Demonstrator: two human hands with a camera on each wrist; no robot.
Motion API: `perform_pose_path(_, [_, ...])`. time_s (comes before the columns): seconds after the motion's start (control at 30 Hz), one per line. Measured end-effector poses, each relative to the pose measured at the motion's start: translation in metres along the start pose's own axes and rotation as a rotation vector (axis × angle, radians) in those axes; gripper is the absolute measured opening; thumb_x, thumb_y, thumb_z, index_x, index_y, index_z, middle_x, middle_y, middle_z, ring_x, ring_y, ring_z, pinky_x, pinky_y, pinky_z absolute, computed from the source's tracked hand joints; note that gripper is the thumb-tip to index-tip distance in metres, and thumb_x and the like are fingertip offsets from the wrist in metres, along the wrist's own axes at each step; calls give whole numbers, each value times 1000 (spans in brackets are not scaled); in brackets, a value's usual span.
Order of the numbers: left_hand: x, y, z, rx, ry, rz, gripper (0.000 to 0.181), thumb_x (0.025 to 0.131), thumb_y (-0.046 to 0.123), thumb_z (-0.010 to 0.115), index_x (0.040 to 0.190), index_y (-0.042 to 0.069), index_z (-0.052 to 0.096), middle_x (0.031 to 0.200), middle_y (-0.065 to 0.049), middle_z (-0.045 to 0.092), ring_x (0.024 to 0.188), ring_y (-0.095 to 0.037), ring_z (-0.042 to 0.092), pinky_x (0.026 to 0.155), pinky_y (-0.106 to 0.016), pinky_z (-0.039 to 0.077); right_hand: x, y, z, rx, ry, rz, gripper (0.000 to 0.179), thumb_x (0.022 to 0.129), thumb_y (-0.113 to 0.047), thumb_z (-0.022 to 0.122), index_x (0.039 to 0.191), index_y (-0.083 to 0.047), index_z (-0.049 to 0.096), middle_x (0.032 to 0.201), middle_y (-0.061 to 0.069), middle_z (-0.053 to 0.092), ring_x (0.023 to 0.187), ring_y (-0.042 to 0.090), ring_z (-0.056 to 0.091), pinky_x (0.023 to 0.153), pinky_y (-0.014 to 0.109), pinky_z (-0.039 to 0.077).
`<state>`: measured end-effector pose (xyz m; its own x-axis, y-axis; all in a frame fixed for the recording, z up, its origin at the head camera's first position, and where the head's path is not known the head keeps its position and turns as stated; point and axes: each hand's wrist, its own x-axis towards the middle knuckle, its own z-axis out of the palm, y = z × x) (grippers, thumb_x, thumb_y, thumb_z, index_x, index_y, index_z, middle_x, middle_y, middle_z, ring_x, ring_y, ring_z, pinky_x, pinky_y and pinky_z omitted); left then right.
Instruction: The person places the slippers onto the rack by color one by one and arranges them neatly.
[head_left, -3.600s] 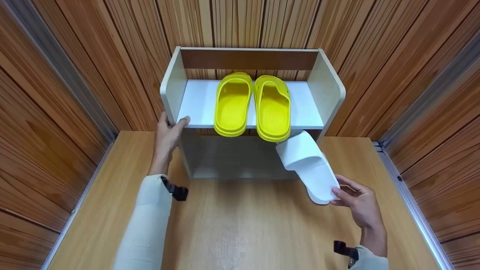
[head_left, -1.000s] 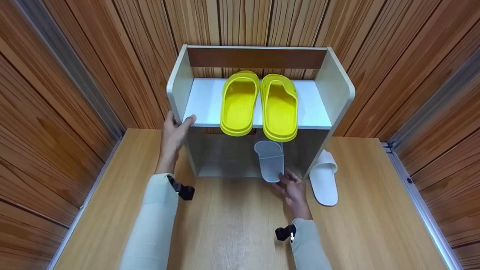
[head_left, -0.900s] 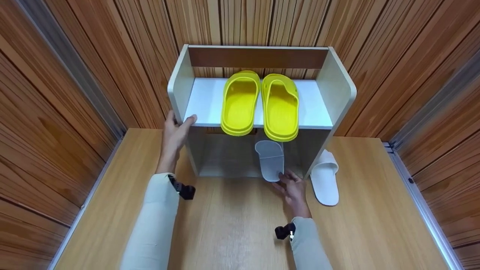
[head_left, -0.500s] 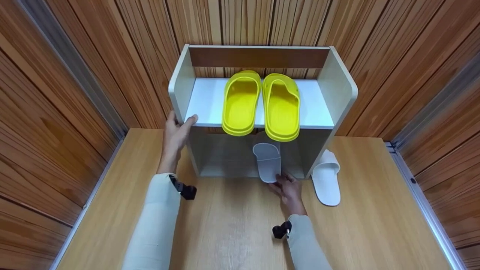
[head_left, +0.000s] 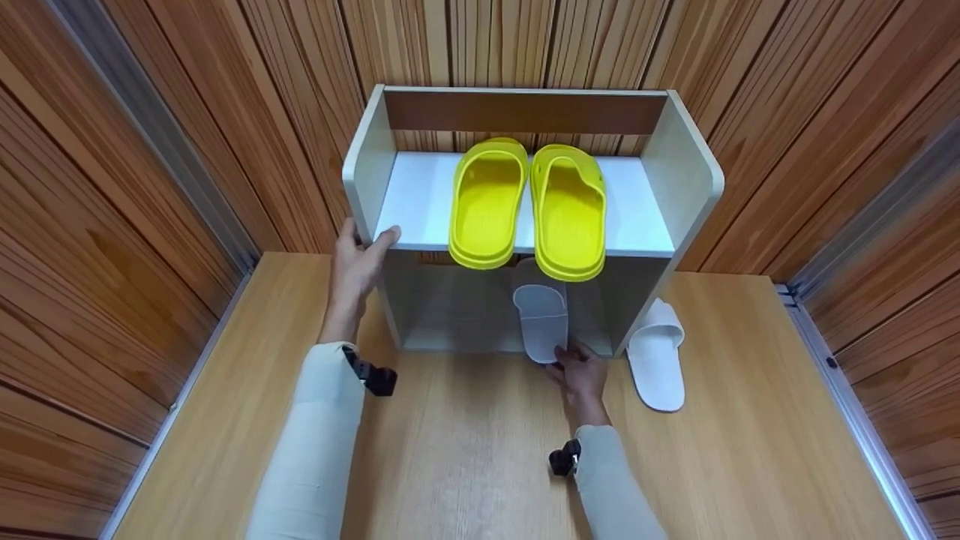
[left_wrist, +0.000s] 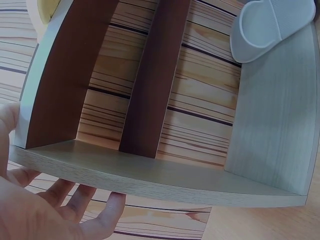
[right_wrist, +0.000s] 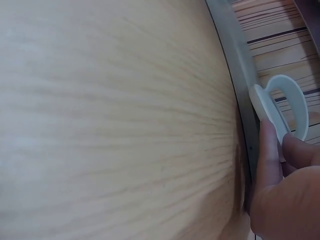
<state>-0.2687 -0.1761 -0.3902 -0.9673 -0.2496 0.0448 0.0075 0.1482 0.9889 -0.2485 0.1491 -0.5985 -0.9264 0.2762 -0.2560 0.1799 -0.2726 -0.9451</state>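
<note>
A white slide sandal (head_left: 543,322) points toe-inward in the lower compartment of a small shoe rack (head_left: 686,169). My right hand (head_left: 583,375) pinches its heel end between thumb and fingers, as the right wrist view also shows around the slide (right_wrist: 270,107). In the left wrist view the slide (left_wrist: 257,30) is at the lower board. My left hand (head_left: 354,262) grips the rack's left side, thumb on the upper shelf's front edge and fingers outside the panel. On the upper shelf sit two yellow clogs (head_left: 487,214), side by side. The mating white slide (head_left: 657,367) lies on the floor, right of the rack.
Wood-panelled walls (head_left: 112,225) enclose the rack at the back and both sides. The floor (head_left: 465,450) is light wood, with metal rails (head_left: 855,405) along its side edges. The clogs' heels overhang the upper shelf's front edge.
Earlier my right hand held a white slide before the rack's right corner; now it holds one inside the lower compartment, and another shows on the floor. Over the last second the hands barely move.
</note>
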Motion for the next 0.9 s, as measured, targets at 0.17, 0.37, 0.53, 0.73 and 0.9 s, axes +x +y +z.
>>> perform_pose_path(0.17, [0, 1, -1, -7, -1, 13, 65, 98, 30, 65, 153, 10, 36, 156, -17, 38, 143, -35, 36, 115, -55, 30, 1, 1, 0, -69, 41, -16, 40, 92, 11, 65, 131, 9, 58, 113, 22, 60, 84, 19, 68, 72, 32, 60])
perform_pose_path(0.37, [0, 0, -1, -27, -2, 32, 64, 97, 26, 66, 152, 7, 37, 153, -19, 40, 141, -35, 38, 115, -53, 31, 0, 2, -1, -183, 72, -22, 36, 90, 5, 72, 124, 12, 63, 112, 27, 64, 89, 23, 70, 78, 32, 60])
perform_pose_path(0.53, [0, -2, 0, -15, -1, 9, 67, 97, 27, 66, 154, 8, 35, 156, -18, 37, 144, -35, 35, 116, -55, 29, -2, 3, -2, -305, 82, -39, 32, 91, -1, 73, 120, 9, 66, 112, 26, 66, 91, 27, 69, 78, 33, 60])
perform_pose_path(0.73, [0, -2, 1, -12, 1, 4, 67, 97, 28, 66, 154, 9, 35, 157, -17, 37, 144, -35, 35, 116, -55, 29, -2, 4, -4, -404, 77, -71, 27, 93, -8, 73, 117, 3, 68, 108, 20, 67, 91, 28, 67, 73, 28, 56])
perform_pose_path(0.9, [0, 0, 0, -12, 1, 6, 67, 98, 29, 66, 154, 10, 35, 157, -17, 36, 144, -35, 35, 116, -55, 29, -2, 0, -4, -462, 82, -116, 27, 95, -12, 71, 119, 0, 67, 110, 16, 66, 95, 27, 64, 78, 31, 53])
